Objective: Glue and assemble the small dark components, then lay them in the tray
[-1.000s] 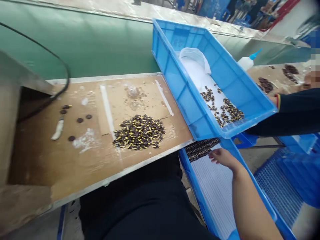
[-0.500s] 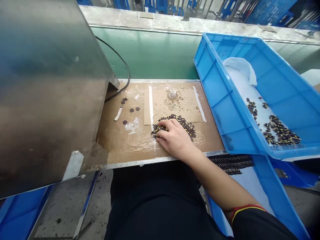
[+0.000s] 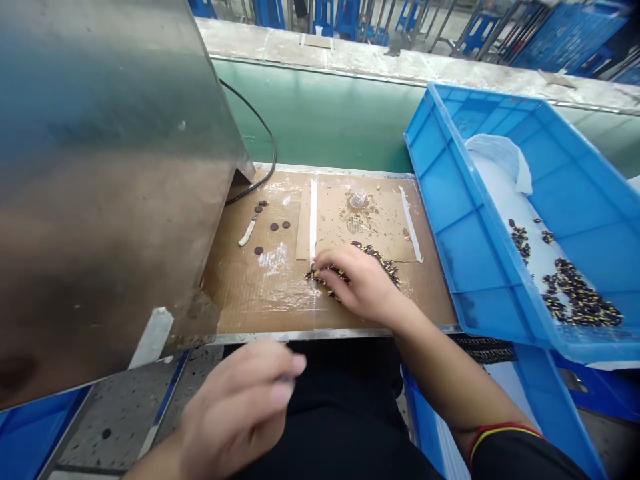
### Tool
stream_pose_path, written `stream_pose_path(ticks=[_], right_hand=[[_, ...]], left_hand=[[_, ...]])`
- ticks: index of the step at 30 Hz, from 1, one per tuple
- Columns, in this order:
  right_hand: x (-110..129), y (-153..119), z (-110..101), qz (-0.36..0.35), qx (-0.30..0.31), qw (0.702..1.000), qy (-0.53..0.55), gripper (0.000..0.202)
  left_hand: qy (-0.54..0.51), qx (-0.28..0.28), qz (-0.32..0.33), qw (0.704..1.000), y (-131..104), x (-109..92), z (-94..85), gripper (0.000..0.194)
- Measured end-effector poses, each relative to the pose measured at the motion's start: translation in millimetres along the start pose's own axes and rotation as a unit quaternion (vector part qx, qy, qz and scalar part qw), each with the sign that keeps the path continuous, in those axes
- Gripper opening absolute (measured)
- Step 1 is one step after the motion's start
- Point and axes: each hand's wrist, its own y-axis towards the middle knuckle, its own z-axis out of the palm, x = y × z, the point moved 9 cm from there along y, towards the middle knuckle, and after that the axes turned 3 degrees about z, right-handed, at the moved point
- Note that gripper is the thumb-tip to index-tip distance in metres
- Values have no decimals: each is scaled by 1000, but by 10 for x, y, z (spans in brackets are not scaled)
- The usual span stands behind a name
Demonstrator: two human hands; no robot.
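Observation:
My right hand [image 3: 363, 283] lies over a pile of small dark-and-yellow pieces [image 3: 385, 260] on the cardboard-covered bench. Its thumb and forefinger meet at the pile's left edge, closed on one small piece [image 3: 317, 272]. My left hand [image 3: 240, 403] is raised in front of the bench, close to the camera and slightly blurred. Its fingers are curled, with thumb and forefinger near each other; a greyish spot shows between the tips, too unclear to name.
A blue crate [image 3: 450, 200] with more such pieces and a white sheet stands to the right. A metal housing [image 3: 110, 167] fills the left. Dark discs [image 3: 259, 251] and a white-handled knife [image 3: 247, 232] lie on the bench. A clear dome [image 3: 358, 199] sits on the taped cardboard.
My left hand has come into view at the lower left. My right thumb and forefinger have closed at the pile's left edge. The camera view has shifted slightly.

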Motion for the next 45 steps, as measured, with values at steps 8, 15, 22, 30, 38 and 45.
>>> stream_pose_path(ticks=[8,15,22,30,38,45], right_hand=[[-1283,515,-1170,96,-277,954,-61,23],[-1705,513,-902,100,-284,953,-32,16],[-1628,580,-867,58,-270,958,-77,21],[-1629,585,-816,57,-252,962,-92,21],[-1661,594,-796,75,-245,961,-103,21],[-1448,505,-927,65,-299,947,-96,21]], left_hand=[[-213,-87,-174,957,1040,1096,936,7],[-135,-124,-250,951,873,1788,994,17],[-145,-105,-264,948,840,1649,1071,14],[-152,-133,-280,939,913,1600,985,14],[-160,-132,-282,937,896,1603,1001,14],[-279,-178,-357,874,816,1795,1033,19]])
